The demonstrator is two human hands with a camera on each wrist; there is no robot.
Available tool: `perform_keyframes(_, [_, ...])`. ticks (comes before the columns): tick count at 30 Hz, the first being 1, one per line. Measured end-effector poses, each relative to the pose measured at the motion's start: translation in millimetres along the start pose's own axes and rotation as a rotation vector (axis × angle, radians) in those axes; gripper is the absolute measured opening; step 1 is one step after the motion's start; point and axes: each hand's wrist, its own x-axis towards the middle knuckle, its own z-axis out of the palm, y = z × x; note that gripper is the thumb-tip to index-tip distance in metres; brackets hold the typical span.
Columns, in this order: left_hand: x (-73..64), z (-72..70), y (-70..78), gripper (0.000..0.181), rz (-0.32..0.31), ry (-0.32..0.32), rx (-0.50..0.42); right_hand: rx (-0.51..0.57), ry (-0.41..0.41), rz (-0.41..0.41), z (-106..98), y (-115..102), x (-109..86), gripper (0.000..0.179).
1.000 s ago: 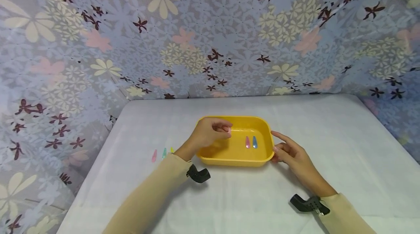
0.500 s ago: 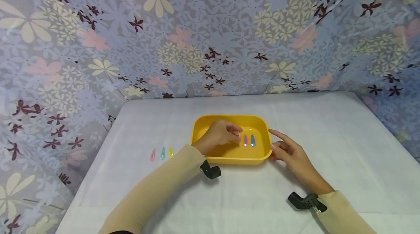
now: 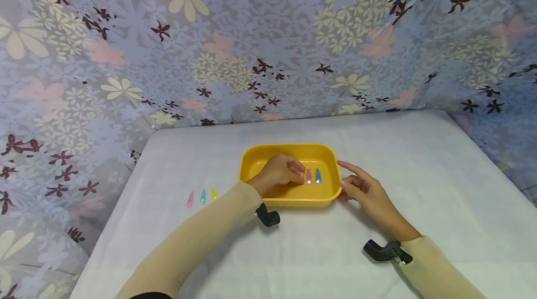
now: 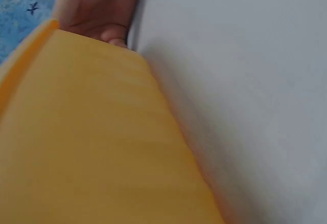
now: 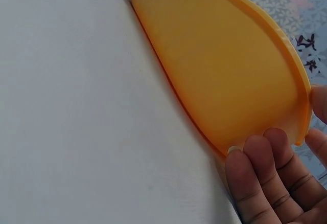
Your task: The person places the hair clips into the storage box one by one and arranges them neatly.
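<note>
A yellow plastic tray (image 3: 293,203) sits on the white-covered table. My left hand (image 3: 278,171) reaches into it, fingertips low over its floor, pinching a pink hair clip (image 3: 301,174) that the fingers mostly hide. Just right of those fingertips, a pink hair clip (image 3: 309,176) and a blue hair clip (image 3: 318,176) lie side by side in the tray. My right hand (image 3: 365,189) holds the tray's right end, thumb and index finger at the rim. In the right wrist view, the other fingers (image 5: 260,157) rest against the outer wall (image 5: 219,65).
Left of the tray, a pink hair clip (image 3: 190,199), a teal hair clip (image 3: 203,197) and a yellow hair clip (image 3: 213,194) lie in a row on the table (image 3: 293,252). A flower-patterned cloth (image 3: 268,57) hangs behind the table.
My left hand has moved rightward inside the tray and lowered its pink clip close beside the other pink one. My right hand stays at the tray's right end.
</note>
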Motion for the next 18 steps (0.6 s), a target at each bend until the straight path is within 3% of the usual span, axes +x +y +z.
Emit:
perform_keyframes(12, [-3.5,3.5,-3.2,0.015,0.072,0.037,0.117,0.000,-0.014,-0.007,2.2,-1.7,0.9,0.058])
perform_keyframes(18, [-5.2,-2.0,-0.9,0.018,0.063,0.044,0.054,0.001,-0.013,-0.024,2.3,-1.9,1.3,0.058])
